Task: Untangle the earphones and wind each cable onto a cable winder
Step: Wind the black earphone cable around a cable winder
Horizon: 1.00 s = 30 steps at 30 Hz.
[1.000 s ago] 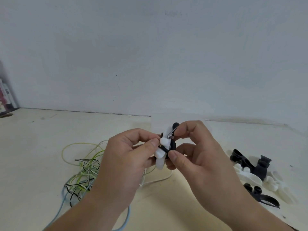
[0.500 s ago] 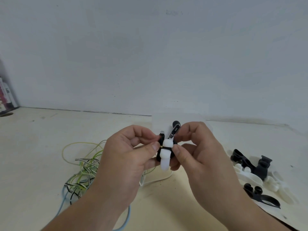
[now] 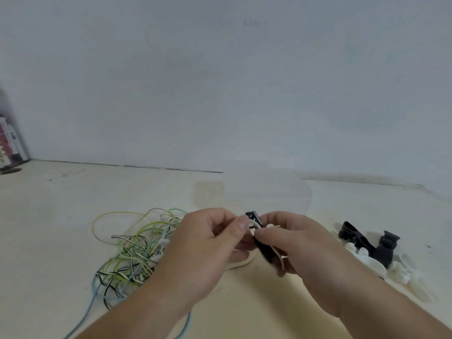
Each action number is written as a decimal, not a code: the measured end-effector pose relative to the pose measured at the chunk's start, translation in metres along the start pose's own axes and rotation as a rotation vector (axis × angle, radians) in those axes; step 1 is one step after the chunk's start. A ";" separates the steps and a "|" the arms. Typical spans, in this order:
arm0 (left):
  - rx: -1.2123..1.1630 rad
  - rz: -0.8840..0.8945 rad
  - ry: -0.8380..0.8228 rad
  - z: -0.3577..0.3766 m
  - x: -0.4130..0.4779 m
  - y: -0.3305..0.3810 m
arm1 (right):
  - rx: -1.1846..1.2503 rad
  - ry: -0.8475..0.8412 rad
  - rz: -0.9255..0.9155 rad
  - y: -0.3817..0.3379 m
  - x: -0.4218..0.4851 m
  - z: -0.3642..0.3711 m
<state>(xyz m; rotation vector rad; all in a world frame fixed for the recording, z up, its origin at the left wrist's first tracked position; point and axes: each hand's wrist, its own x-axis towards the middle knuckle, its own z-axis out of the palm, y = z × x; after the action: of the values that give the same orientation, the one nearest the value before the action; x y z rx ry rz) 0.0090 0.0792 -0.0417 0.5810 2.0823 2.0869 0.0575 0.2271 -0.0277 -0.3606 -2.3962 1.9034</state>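
Hands met mid-frame, just above the desk (image 3: 49, 228), both busy w/ one small bundle. Left hand (image 3: 203, 248) had thumb & forefinger pinched onto the white cable winder (image 3: 252, 228), prob. to stop it turning. Right hand (image 3: 305, 243) had its fingers curled round the black earphone (image 3: 265, 252) wrapped on that winder, w/ a black end poking up btwn the two thumbs. Motion blur there, so whether the end was tucked in: couldn't tell. Judged: late in winding this one, i.e. securing the loose end.

Tangle of cables (image 3: 132, 250) (yellow-green, black-and-white striped, pale blue) lay on the desk to the left, just beside the left forearm, in easy reach for the next pull. Several strands were not yet separated, so the task looked well short of done. White cable (image 3: 241, 264) looped on the desk under the hands, ends hidden.

Spare winders (image 3: 367, 253), black & white, sat in a heap to the right, near the right forearm, handy for that hand to grab. Clear box (image 3: 269, 192) stood behind the hands, near the wall; maybe for finished sets, contents not visible. Books (image 3: 11, 143) stood at the far left edge, well apart from the work.
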 end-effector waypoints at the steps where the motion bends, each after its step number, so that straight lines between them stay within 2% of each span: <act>1: 0.064 0.068 0.016 -0.001 0.000 -0.002 | -0.021 -0.001 0.011 0.000 0.001 -0.002; 4: 0.460 0.404 0.177 -0.009 0.004 -0.010 | -0.025 0.046 0.034 0.001 0.006 -0.009; 5: 0.539 0.452 0.219 -0.011 0.006 -0.011 | -0.032 0.080 0.029 0.000 0.008 -0.012; 10: 0.611 0.428 0.225 -0.017 0.015 -0.020 | -0.078 0.255 -0.046 -0.001 0.014 -0.033; 13: 0.699 0.494 0.247 -0.013 0.017 -0.016 | -0.220 0.242 -0.065 0.004 0.014 -0.036; 15: 0.815 0.528 0.200 -0.003 0.024 -0.008 | -0.306 0.169 -0.079 0.006 0.013 -0.034; 17: 1.018 0.535 0.084 0.010 0.039 -0.002 | -0.369 0.128 -0.115 0.009 0.013 -0.031; 24: 1.436 0.455 -0.282 0.031 0.095 0.010 | -0.706 0.186 -0.246 0.020 0.019 -0.029; 30: 1.676 0.693 -0.262 0.035 0.103 0.003 | -0.823 0.158 -0.295 0.013 0.021 -0.029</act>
<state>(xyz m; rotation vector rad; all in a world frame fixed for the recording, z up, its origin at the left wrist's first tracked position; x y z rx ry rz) -0.0721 0.1486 -0.0220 1.6757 3.1733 -0.2995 0.0450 0.2619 -0.0355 -0.1570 -2.7984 0.6829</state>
